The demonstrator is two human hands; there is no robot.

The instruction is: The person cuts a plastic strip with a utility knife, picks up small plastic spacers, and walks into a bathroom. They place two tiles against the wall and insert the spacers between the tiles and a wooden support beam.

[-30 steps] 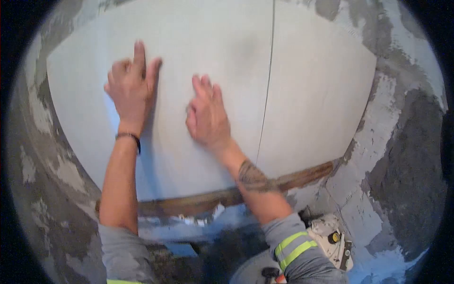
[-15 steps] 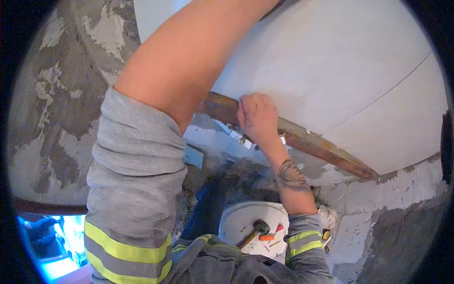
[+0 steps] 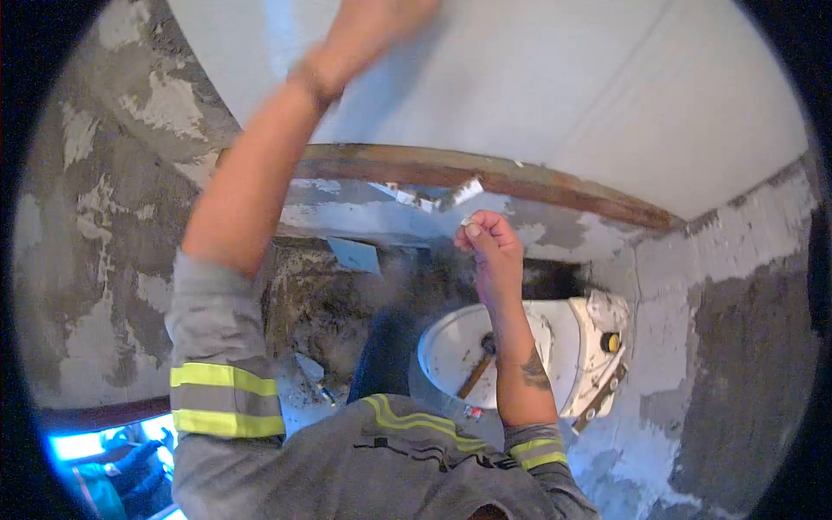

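My left hand [image 3: 381, 24] is at the top edge, in front of a large white wall panel [image 3: 520, 78]. Motion smears it and its fingers are cut off, so whether it touches the panel does not show. Fingertips of my right hand [image 3: 494, 247] pinch a small white piece [image 3: 466, 222], its kind too small to make out. This hand is below a long wooden batten [image 3: 390, 161] along the panel's lower edge. White angular pieces [image 3: 420, 202] hang just under the batten, left of my right hand.
Below my right forearm is a white toilet [image 3: 442, 347] with a hammer [image 3: 477, 373] on its lid. A level [image 3: 600, 400] and a round black-and-yellow item [image 3: 610, 341] rest by the tank. A trowel [image 3: 310, 368] and a light-blue offcut [image 3: 354, 255] lie lower left.
My right hand has come down off the batten and now pinches the small white piece. My left wrist and hand have come into view at the top. The view has shifted, showing more of the toilet.
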